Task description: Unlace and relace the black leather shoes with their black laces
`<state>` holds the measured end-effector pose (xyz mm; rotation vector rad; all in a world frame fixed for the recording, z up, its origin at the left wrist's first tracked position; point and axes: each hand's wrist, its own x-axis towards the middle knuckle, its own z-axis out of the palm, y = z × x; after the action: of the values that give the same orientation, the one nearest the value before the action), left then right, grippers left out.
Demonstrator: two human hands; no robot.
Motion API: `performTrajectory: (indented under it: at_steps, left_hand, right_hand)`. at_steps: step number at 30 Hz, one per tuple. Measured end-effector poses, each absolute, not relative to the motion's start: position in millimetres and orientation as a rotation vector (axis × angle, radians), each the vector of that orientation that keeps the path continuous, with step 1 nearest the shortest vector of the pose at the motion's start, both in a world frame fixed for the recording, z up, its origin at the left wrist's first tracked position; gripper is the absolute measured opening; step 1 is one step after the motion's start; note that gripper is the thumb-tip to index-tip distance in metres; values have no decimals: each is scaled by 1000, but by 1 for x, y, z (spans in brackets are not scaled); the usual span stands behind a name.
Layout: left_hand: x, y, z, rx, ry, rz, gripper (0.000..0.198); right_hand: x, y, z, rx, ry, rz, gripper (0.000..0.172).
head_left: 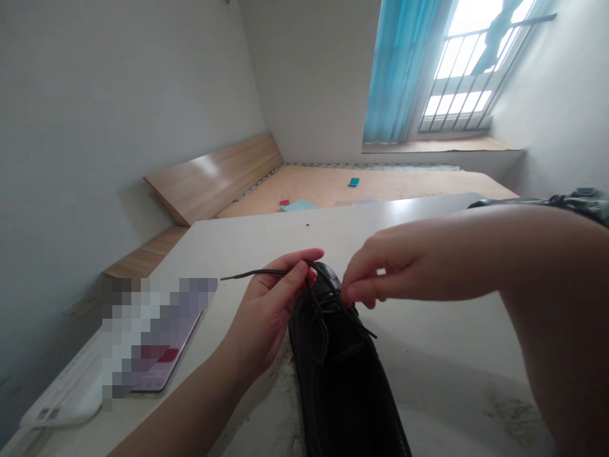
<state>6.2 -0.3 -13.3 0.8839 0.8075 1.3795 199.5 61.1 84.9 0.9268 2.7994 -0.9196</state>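
A black leather shoe lies on the white table, its toe pointing away from me and its opening towards me. My left hand is at the shoe's left side, thumb and forefinger pinched on a black shoelace. One lace end sticks out to the left past that hand. My right hand is closed over the right side of the lacing, fingertips together at a stretch of lace. Another lace end hangs down over the shoe's tongue, below the right fingertips. The toe is partly hidden behind my hands.
A phone with a lit screen, partly pixelated, lies at the left of the white table, beside a white object. Beyond stands a wooden bed base with small teal and red pieces on it. Dark items sit at the right.
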Motion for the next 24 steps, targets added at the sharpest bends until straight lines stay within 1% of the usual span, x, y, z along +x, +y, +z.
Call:
performTrajectory:
  at_steps: [4,6,10,13,15,19,21,24]
  left_hand:
    - [1,1,-16,1165,797,1464,8]
    - [-2,2,-17,1355,816,1511,15]
    - [-5,1,-15,1624,918,1515,23]
    - [-6,1,-14,1680,952,1517,28]
    - [-6,1,-14,1703,980,1526,30]
    - [-6,-1,-12,1815,1085,1541,31]
    - [-6,-3,-11,1902,1144,1556,32]
    - [-6,-5,-10,2150,1206,1598,36]
  right_hand:
    - [179,70,79,970,2747,-776,34]
    - [170,74,75,990,2746,-804,35]
    - [161,76,67,821,2714,-1025,28]
    - [164,76,68,833,2743,-987,34]
    - [168,76,73,828,2705,-1050,37]
    - [175,76,79,668,2544,-1293,26]
    - [173,76,78,690,2559,-1269,26]
    - [167,75,72,876,2717,-1046,32]
